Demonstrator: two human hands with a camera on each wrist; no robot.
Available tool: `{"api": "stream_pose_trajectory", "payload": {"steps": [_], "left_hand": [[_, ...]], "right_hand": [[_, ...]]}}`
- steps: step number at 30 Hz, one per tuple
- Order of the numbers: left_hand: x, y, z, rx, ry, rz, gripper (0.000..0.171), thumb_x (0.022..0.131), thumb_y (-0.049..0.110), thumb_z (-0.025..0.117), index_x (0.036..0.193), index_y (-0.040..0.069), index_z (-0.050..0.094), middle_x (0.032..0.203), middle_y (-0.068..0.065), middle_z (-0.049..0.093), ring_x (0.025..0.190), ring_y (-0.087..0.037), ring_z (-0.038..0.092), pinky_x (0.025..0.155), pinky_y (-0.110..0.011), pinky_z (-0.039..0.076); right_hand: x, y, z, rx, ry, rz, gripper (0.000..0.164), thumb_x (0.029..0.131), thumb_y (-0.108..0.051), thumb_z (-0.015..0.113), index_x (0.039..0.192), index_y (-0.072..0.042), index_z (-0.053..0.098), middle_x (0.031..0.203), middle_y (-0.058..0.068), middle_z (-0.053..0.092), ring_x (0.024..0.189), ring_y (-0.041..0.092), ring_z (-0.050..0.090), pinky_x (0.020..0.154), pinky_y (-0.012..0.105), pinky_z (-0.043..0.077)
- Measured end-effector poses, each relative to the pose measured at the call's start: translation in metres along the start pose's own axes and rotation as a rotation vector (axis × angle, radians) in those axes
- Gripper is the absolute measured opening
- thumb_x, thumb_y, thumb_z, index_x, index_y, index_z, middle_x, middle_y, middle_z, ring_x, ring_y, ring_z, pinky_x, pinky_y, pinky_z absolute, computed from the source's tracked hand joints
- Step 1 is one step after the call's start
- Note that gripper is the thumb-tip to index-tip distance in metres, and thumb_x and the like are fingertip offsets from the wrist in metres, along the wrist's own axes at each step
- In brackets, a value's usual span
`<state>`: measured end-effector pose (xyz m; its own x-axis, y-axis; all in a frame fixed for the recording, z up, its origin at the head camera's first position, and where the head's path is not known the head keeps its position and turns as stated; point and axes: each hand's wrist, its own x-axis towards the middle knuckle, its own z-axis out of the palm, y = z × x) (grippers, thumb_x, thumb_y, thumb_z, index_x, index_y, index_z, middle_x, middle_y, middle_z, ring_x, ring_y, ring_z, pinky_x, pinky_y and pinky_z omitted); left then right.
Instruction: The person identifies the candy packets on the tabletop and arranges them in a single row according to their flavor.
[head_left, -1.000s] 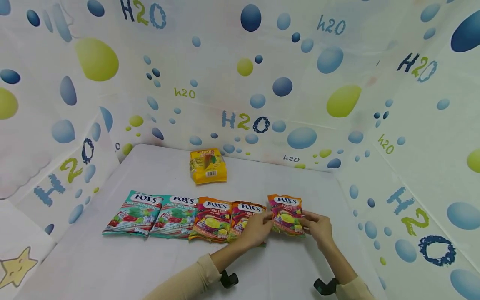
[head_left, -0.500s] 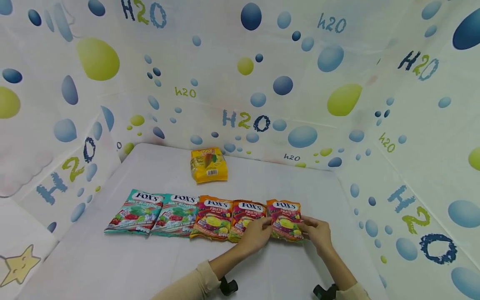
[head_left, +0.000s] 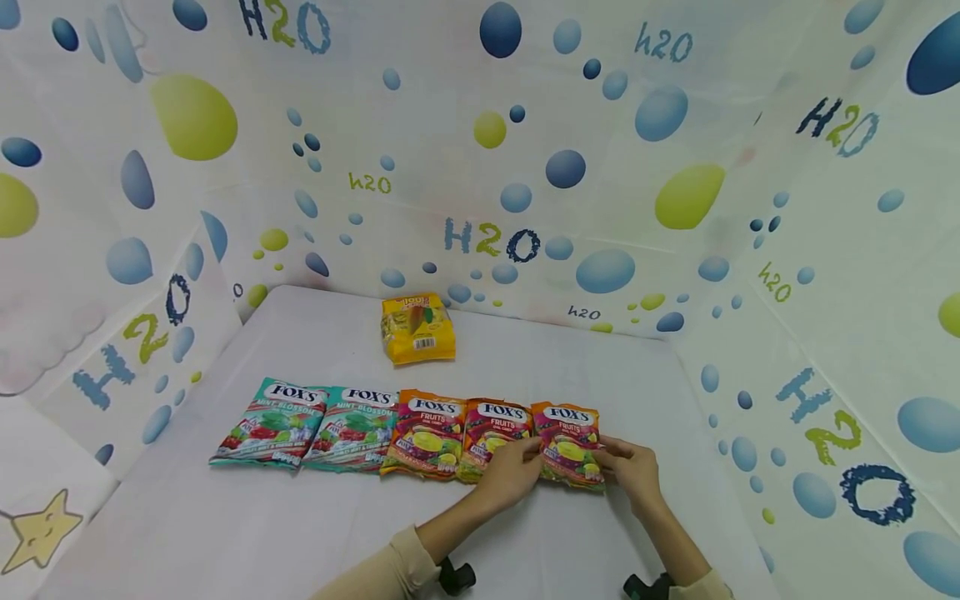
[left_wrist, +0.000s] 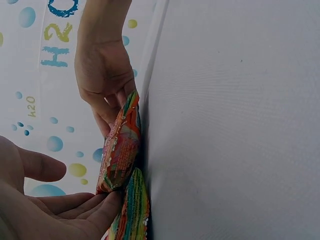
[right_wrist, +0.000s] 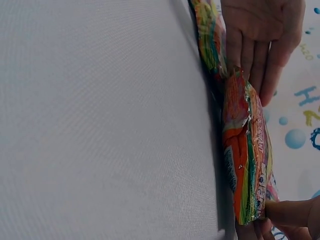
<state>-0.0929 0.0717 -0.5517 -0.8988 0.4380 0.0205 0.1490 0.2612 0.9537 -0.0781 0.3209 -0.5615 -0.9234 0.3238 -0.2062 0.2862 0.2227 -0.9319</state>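
Observation:
An orange and purple Fox's Fruits candy bag [head_left: 567, 437] lies at the right end of a row of bags, between both hands. My left hand [head_left: 512, 475] rests straight fingers against its left edge, thumb apart, as the left wrist view shows. On the opposite edge, my right hand [head_left: 633, 475] pinches the bag, with the thumb [right_wrist: 290, 212] on top and fingers under it. Another Fox's Fruits bag [head_left: 483, 429] is just left of it, partly hidden by my left hand. In the right wrist view, the pinched bag [right_wrist: 245, 145] slightly overlaps its neighbour [right_wrist: 210, 40].
Further left in the row lie a third Fox's Fruits bag [head_left: 425, 437] and two teal Mint Blossom bags, one inner [head_left: 351, 429] and one outermost [head_left: 273, 425]. A yellow candy bag [head_left: 420, 333] sits behind them near the back edge of the white table [head_left: 262, 533]. Printed cloth walls surround the table.
The rightmost bag has come down toward the person and slightly left, into line with the row, both hands moving along with it. The other bags have stayed put.

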Motion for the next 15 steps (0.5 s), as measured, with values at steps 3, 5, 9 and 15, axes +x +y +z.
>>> {"api": "stream_pose_trajectory", "payload": {"steps": [3, 5, 9, 15], "left_hand": [[-0.0007, 0.0004, -0.0006, 0.012, -0.007, 0.002, 0.046, 0.106, 0.021, 0.057, 0.144, -0.006, 0.057, 0.134, -0.018, 0.068, 0.118, -0.029, 0.068, 0.093, -0.038, 0.059], [-0.0014, 0.0009, -0.0012, 0.022, -0.012, -0.001, 0.046, 0.106, 0.020, 0.056, 0.144, -0.006, 0.057, 0.134, -0.018, 0.068, 0.119, -0.030, 0.068, 0.094, -0.039, 0.059], [-0.0026, 0.0020, -0.0020, 0.044, -0.024, 0.005, 0.046, 0.106, 0.019, 0.056, 0.144, -0.006, 0.056, 0.136, -0.019, 0.067, 0.122, -0.032, 0.066, 0.098, -0.042, 0.058], [-0.0026, 0.0018, -0.0016, 0.072, -0.028, 0.010, 0.046, 0.106, 0.019, 0.055, 0.144, -0.007, 0.057, 0.137, -0.019, 0.066, 0.125, -0.034, 0.064, 0.102, -0.047, 0.055]], "right_hand": [[-0.0009, 0.0010, 0.0000, -0.001, 0.003, -0.006, 0.037, 0.096, -0.007, 0.074, 0.129, 0.008, 0.069, 0.113, 0.022, 0.073, 0.091, 0.023, 0.075, 0.071, 0.029, 0.063], [-0.0010, 0.0019, 0.0000, -0.001, 0.006, -0.008, 0.037, 0.096, -0.007, 0.074, 0.129, 0.008, 0.069, 0.112, 0.022, 0.073, 0.090, 0.023, 0.075, 0.070, 0.029, 0.063], [-0.0021, 0.0028, 0.0004, -0.008, 0.015, 0.000, 0.038, 0.096, -0.009, 0.075, 0.130, 0.007, 0.069, 0.113, 0.021, 0.074, 0.090, 0.022, 0.076, 0.070, 0.028, 0.062], [-0.0032, 0.0037, 0.0016, 0.001, 0.010, 0.006, 0.039, 0.096, -0.010, 0.075, 0.131, 0.007, 0.068, 0.112, 0.020, 0.074, 0.091, 0.023, 0.076, 0.070, 0.029, 0.062]]}}
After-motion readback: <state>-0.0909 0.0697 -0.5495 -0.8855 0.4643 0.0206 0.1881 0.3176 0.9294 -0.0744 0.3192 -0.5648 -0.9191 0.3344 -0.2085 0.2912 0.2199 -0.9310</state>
